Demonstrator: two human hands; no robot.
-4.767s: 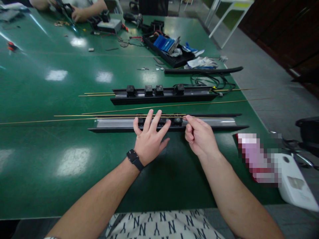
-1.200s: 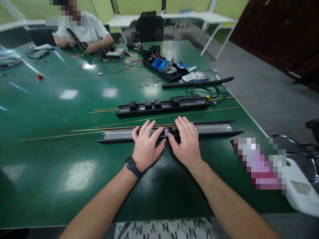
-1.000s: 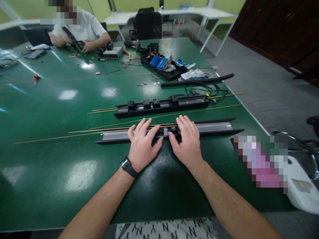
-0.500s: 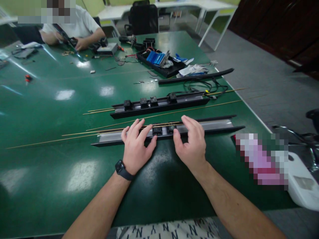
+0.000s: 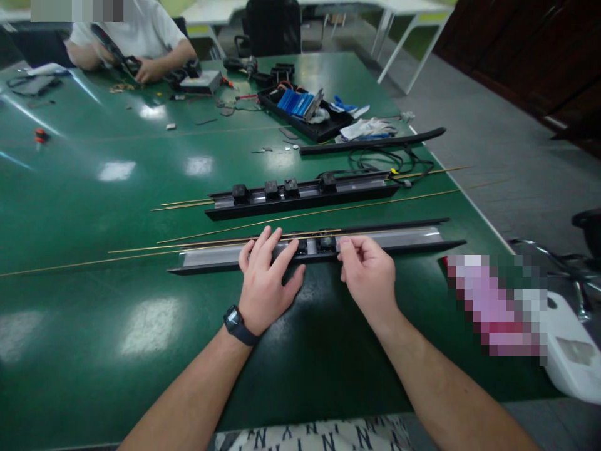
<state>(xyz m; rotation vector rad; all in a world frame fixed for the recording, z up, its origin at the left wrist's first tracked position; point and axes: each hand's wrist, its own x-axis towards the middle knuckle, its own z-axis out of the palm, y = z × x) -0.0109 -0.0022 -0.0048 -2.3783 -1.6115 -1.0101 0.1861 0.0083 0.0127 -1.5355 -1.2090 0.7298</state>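
Observation:
My left hand (image 5: 267, 275), with a dark watch on its wrist, lies over the near black channel (image 5: 211, 255) with fingers spread. Its fingertips rest at thin brass-coloured rods (image 5: 206, 243) that run lengthwise above the channel. To the right, my right hand (image 5: 369, 269) is closed in a pinch where the end of one rod meets the thumb and forefinger; the exact grip is partly hidden. Between the hands, small black blocks (image 5: 325, 240) sit in the channel, one partly covered by my left fingers. Another long thin rod (image 5: 366, 203) lies just behind.
Beyond is a second black channel (image 5: 300, 203) with several black blocks and rods. A cable (image 5: 370, 160), a black strip (image 5: 370, 143), a black tray (image 5: 323, 131) and gloves (image 5: 369, 129) lie farther back. Across the table, a person (image 5: 131, 44) handles a dark part. A white object (image 5: 573, 344) stands right.
My right hand has gone from open fingers to a pinch at the rod's end. My left hand has shifted slightly right along the channel, still spread. The view has tilted a little.

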